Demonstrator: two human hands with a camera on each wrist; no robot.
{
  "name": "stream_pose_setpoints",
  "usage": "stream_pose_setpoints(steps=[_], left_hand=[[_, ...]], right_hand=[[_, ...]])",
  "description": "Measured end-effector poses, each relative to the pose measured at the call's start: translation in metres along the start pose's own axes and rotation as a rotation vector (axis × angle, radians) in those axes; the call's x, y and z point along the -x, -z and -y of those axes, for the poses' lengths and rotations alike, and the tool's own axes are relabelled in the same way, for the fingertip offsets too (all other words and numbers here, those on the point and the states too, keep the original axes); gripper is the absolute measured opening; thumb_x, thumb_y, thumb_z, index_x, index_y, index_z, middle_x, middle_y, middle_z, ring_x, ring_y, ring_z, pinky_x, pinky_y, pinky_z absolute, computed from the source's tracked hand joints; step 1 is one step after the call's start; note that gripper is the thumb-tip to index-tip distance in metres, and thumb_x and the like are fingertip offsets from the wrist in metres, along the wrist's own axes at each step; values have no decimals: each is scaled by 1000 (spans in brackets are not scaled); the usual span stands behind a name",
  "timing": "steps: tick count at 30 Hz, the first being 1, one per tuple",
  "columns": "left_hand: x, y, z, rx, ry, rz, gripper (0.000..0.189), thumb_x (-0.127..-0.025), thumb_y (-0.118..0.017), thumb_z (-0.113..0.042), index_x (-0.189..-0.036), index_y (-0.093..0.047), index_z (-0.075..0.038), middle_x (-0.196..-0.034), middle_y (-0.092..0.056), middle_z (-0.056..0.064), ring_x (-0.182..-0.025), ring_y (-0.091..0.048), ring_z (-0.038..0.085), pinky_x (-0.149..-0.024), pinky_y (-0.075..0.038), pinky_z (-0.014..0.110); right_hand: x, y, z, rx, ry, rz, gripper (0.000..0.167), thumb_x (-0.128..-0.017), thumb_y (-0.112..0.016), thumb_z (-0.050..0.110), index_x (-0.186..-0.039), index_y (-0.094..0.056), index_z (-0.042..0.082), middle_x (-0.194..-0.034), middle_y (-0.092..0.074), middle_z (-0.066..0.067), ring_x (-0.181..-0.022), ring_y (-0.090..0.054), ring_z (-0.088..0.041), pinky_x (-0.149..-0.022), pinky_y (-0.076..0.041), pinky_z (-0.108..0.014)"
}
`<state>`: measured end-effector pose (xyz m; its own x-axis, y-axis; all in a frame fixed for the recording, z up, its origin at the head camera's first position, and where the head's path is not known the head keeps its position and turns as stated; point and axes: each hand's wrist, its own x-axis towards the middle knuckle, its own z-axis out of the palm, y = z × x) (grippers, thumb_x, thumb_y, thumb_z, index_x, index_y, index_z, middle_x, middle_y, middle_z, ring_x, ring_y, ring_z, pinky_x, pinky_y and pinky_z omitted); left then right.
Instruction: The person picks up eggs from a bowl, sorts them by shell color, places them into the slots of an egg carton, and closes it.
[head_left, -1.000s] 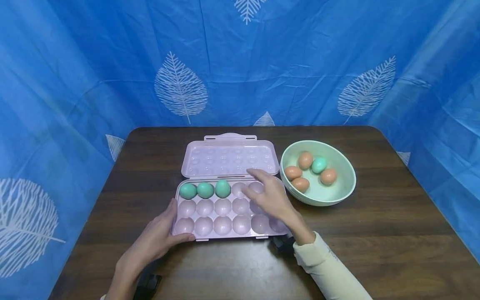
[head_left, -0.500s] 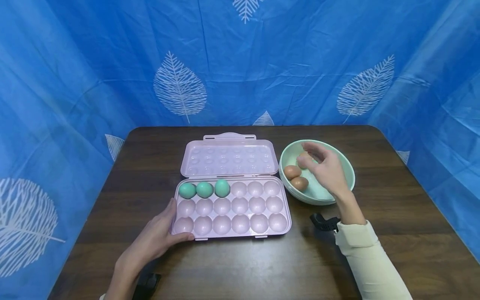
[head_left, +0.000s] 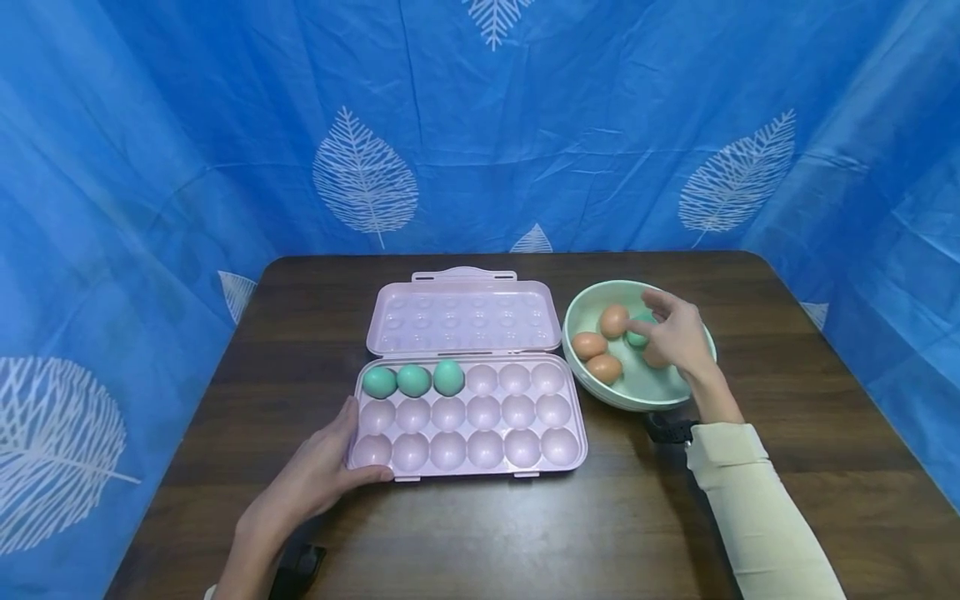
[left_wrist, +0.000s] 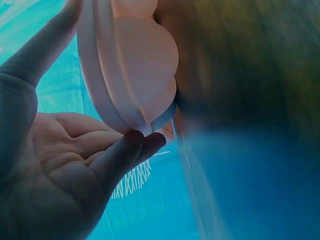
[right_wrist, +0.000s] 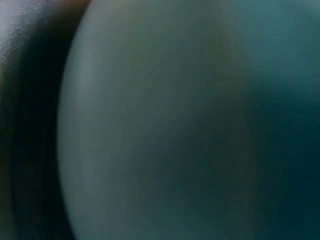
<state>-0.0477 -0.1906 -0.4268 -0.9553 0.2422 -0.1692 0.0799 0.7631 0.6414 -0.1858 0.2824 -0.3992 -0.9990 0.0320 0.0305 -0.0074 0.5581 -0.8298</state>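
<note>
A pink egg carton (head_left: 465, 417) lies with its lid folded back. Three green eggs (head_left: 414, 381) fill the left cups of its far row. My left hand (head_left: 318, 467) holds the carton's near left corner, thumb at the front edge and fingers along the side; the left wrist view shows fingertips (left_wrist: 131, 139) against the rounded end. My right hand (head_left: 675, 337) reaches into the pale green bowl (head_left: 637, 398), thumb and fingers spread around a green egg (head_left: 636, 337) that it partly hides. Brown eggs (head_left: 604, 367) lie to its left, and another brown egg (head_left: 656, 358) is partly under the hand.
The carton's lid (head_left: 463, 317) lies flat behind it, close to the bowl. Everything stands on a dark wooden table (head_left: 810, 400). A blue curtain (head_left: 585, 125) with white leaves hangs behind. In the right wrist view the bowl's wall (right_wrist: 150, 125) fills most of the picture, blurred.
My right hand has moved right from over the carton to the bowl, then a little further right and down to the green egg. My left hand has stayed at the carton's corner.
</note>
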Motion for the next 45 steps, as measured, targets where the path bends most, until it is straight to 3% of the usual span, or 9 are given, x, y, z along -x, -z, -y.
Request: stream_pose_setpoints(steps=[10,14,17,20,24,36,45], left_hand=[[-1,-2,0,-4,-47,-31,119,-75,-78,-59,-156,-15,2,-158,-20,28,-141,-28,43,-109,-30,57],[-1,-4,0,8,-49,-36,118,-75,-78,-58,-157,-15,-1,-158,-22,26,-141,-29,42,-109,-30,57],[-1,-4,-1,14,-30,-31,119,-74,-78,-59,-158,-14,-3,-159,-22,24,-141,-30,42,-109,-31,57],[0,-3,0,-9,-25,-37,120,-74,-78,-60,-157,-15,-1,-158,-22,26,-141,-30,43,-109,-31,57],[0,-2,-1,-6,-13,-24,120,-75,-77,-61,-157,-14,-1,-158,-22,25,-141,-29,43,-109,-31,57],[-2,-1,2,11,-32,-36,121,-73,-78,-61,-159,-11,-9,-158,-29,20,-138,-39,38,-107,-35,56],[-3,0,2,37,-8,-20,120,-74,-78,-60,-159,-10,-11,-158,-29,19,-138,-38,39,-107,-34,57]], right_hand=[[-4,-1,-8,78,-73,18,63,-92,-67,7,-144,-38,-13,-144,-42,-33,-133,-39,-48,-109,-35,-53],[-4,-4,-10,188,-35,12,62,-89,-68,6,-140,-40,-16,-139,-46,-36,-129,-44,-48,-104,-39,-54],[-5,-7,-12,296,20,10,60,-86,-69,5,-135,-44,-18,-132,-50,-38,-117,-52,-44,-96,-44,-53],[-6,-11,-12,372,30,33,55,-85,-71,6,-131,-51,-16,-118,-59,-34,-96,-56,-37,-80,-49,-44],[-6,-13,-12,430,-6,70,52,-86,-73,10,-128,-55,-14,-102,-61,-25,-81,-52,-31,-65,-42,-34],[-6,-16,-13,426,-39,71,57,-88,-73,14,-133,-52,-14,-111,-61,-26,-87,-51,-32,-70,-42,-35],[1,-17,-11,336,-27,10,53,-90,-71,12,-133,-53,-12,-126,-58,-30,-100,-54,-36,-89,-46,-51]])
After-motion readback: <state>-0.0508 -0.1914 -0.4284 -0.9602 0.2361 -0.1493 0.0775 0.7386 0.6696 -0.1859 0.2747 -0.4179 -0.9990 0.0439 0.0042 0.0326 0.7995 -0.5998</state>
